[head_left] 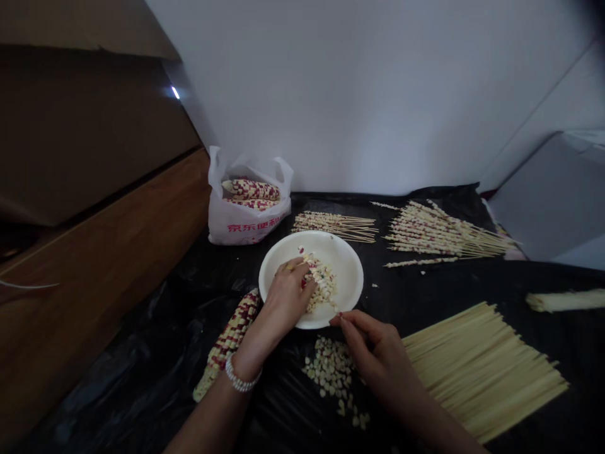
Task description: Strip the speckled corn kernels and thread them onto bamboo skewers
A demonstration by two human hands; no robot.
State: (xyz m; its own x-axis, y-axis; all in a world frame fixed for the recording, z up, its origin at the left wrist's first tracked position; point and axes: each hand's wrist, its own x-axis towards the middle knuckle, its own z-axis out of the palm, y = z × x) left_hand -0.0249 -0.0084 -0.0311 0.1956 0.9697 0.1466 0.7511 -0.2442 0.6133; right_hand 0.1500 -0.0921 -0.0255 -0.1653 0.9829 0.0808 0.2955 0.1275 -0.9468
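My left hand (288,293), with a ring and a beaded bracelet, reaches into a white bowl (350,258) of loose corn kernels (326,284). Its thumb and fingers are apart over the kernels, and some fingertips are hidden. At the bowl's near rim my right hand (371,343) is closed in a pinch of thumb and forefinger. A small dark red and pale bit shows at its fingertips, too small to make out. Below the bowl lies a pile of pale kernels (331,366), partly beside my right hand. A red and cream corn cob (234,334) rests left of the bowl, near my left forearm.
A white plastic bag (246,221) holds several cobs behind the bowl. Skewers threaded with kernels lie in a small bundle (331,224) and a larger heap (430,233). Bare wooden skewers (482,366) and a pale stripped cob (562,300) lie right, on black plastic sheeting (170,372).
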